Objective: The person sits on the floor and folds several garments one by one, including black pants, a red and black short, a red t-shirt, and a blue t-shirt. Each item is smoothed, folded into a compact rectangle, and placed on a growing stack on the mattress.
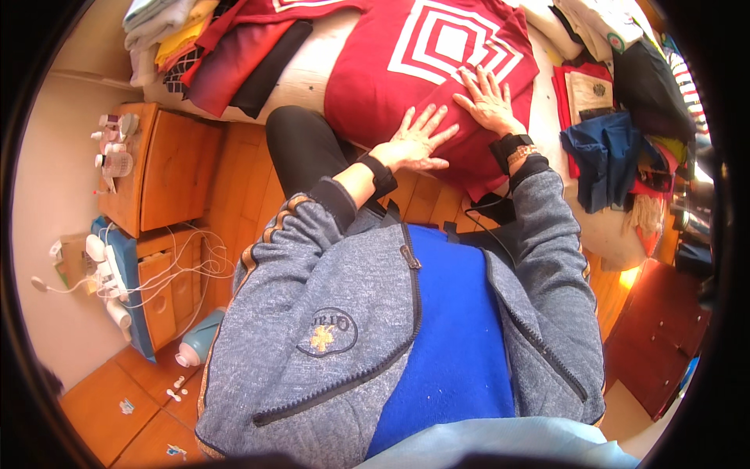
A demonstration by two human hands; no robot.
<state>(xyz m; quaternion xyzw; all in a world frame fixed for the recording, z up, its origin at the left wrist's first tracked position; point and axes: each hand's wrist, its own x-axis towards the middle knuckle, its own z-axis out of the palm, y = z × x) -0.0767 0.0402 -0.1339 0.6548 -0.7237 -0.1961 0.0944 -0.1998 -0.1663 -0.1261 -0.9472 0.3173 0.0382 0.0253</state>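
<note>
A dark red garment with a white geometric pattern (pixel 367 86) lies spread over the edge of a bed, its lower part hanging toward my knees. My left hand (pixel 416 139) is open, palm down with fingers spread, at the garment's near edge. Farther right, my right hand (pixel 488 102) rests flat on the red cloth just below the white pattern, its fingers stretched out. Neither hand grips anything. Both wrists carry black bands, and the right one also has a bracelet.
Folded clothes (pixel 168 31) are stacked at the far left of the bed (pixel 293 74). More clothes, including a dark blue garment (pixel 601 156), lie at the right. A wooden cabinet (pixel 176 168) with bottles stands left, near tangled white cables (pixel 183 270). A dark red box-like piece (pixel 656 336) is at lower right.
</note>
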